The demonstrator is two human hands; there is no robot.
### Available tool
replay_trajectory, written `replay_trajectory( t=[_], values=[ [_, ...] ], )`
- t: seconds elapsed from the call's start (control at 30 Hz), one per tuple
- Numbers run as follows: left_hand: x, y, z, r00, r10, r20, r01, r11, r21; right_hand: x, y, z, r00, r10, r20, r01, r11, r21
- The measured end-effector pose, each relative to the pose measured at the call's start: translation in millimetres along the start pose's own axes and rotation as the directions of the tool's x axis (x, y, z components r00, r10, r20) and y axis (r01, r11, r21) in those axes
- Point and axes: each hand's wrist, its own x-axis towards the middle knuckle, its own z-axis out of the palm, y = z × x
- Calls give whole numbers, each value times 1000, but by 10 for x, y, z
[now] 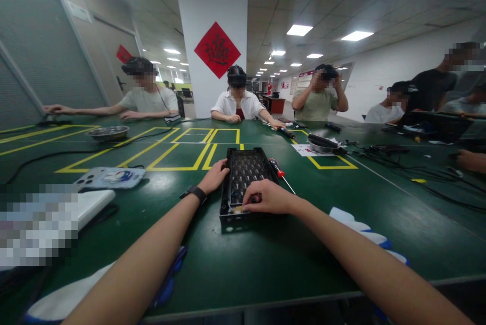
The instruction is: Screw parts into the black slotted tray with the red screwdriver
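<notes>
A black rectangular case [248,168], its inside patterned with dark bumps or holes, lies on the green table in front of me. My left hand [214,176] grips the case's left wall, fingers bent over the rim. Over the near right part of the case, my right hand [269,196] is closed in a pinch. Something small, dark and reddish shows at those fingers, but its kind is unclear. Beneath the right fingertips a small yellowish part [238,209] sits inside the near end. A red and black screwdriver [280,173] rests against or beside the case's right side.
White and blue gloves [370,234] lie at the near right, with another glove [72,289] under my left forearm. A phone [112,177] and a metal bowl [109,133] are at left. Cables [410,168] and a dark dish [322,144] occupy the right. Several people sit opposite.
</notes>
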Motion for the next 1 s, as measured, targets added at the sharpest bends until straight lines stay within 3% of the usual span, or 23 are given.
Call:
replay_trajectory(
  t=[1.0],
  values=[
    [-13, 22, -10, 1000, 1, 12, -1, 1000, 21, 8, 35, 20, 1000, 13, 12, -13, 999, 48]
  ],
)
